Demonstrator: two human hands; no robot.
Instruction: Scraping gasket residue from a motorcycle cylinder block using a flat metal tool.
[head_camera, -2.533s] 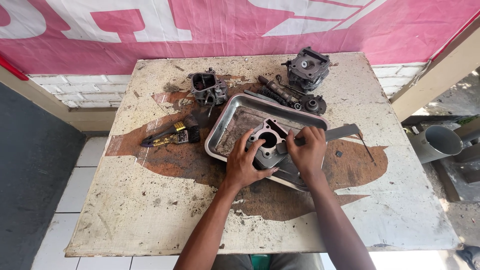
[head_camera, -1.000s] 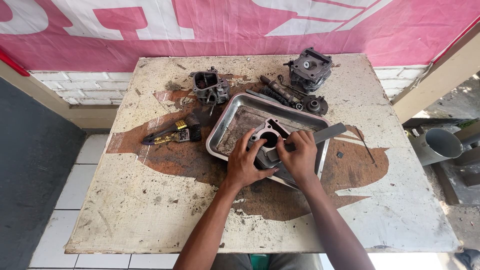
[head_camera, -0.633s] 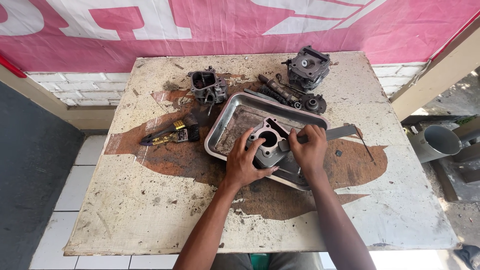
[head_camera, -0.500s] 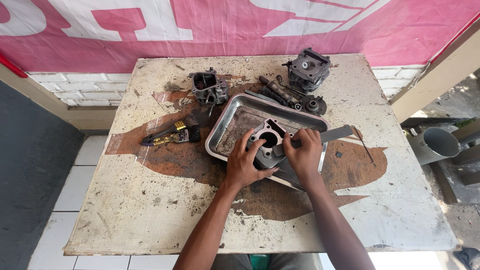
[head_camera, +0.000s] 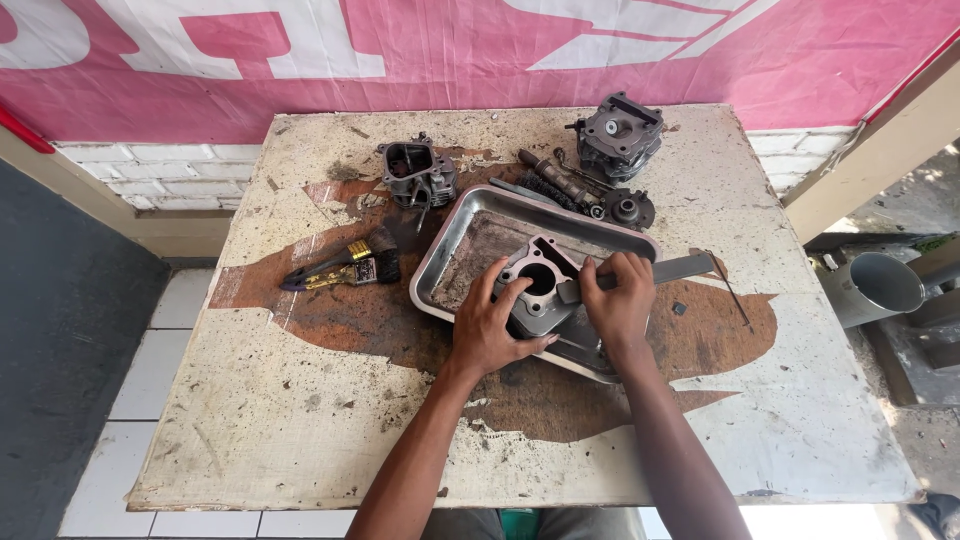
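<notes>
The near half of the engine cylinder block (head_camera: 540, 292) is hidden under both hands, and the working end of the flat metal scraper (head_camera: 668, 270) disappears beneath the right hand (head_camera: 622, 300), so where its edge meets the block cannot be made out. The block lies in the shallow metal tray (head_camera: 470, 232), bore facing up, on the tray's near right part; the tray floor looks smeared with dark grime. The left hand (head_camera: 490, 325) is spread, fingers draped over the block's left side, steadying it. The right hand is curled tight around the scraper, whose long axis runs left to right, its free end sticking out past the tray's right rim over the table (head_camera: 300, 420). Beyond the tray lie a cylinder head (head_camera: 617, 130), a smaller engine casing (head_camera: 412, 172) and a paintbrush (head_camera: 345, 268).
</notes>
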